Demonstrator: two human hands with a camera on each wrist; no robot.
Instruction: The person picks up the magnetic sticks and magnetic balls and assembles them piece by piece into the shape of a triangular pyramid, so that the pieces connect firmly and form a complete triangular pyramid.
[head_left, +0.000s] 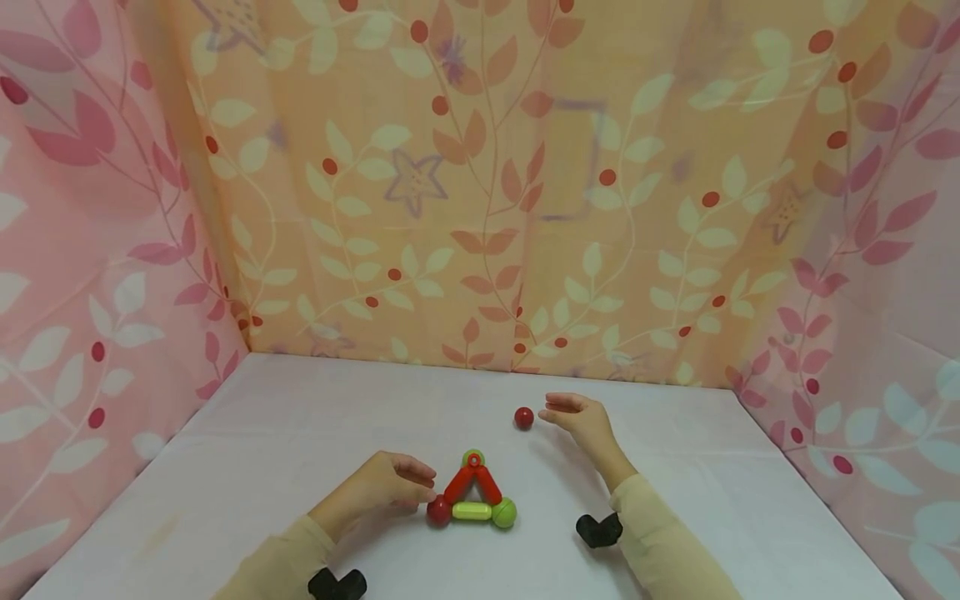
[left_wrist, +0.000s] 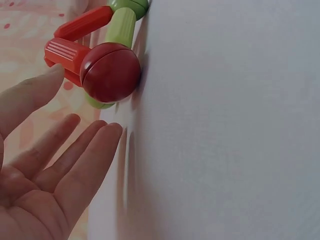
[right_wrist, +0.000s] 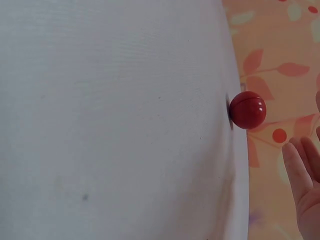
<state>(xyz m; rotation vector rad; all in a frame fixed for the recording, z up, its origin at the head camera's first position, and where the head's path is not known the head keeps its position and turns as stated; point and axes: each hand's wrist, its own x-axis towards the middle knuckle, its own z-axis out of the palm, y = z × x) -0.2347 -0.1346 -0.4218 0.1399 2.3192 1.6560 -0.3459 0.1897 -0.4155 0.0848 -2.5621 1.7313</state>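
Note:
A toy frame of rods and balls stands on the table. It has a red ball (head_left: 439, 511) at its left corner, a green ball (head_left: 504, 512) at its right and a yellow-green rod (head_left: 472, 511) between them. Red rods (left_wrist: 67, 54) lean up from the corners and come together at the top; another green ball (head_left: 473, 455) shows behind. My left hand (head_left: 385, 483) is beside the left corner, fingers extended, thumb tip at a red rod; contact is unclear. Farther back lies a loose red ball (right_wrist: 248, 110). My right hand (head_left: 585, 423) is just right of it, fingers extended, holding nothing.
White cloth covers the table (head_left: 360, 408). Flowered curtains (head_left: 480, 208) close off the back and both sides. Black wrist mounts (head_left: 600, 530) sit at the cuffs of both sleeves.

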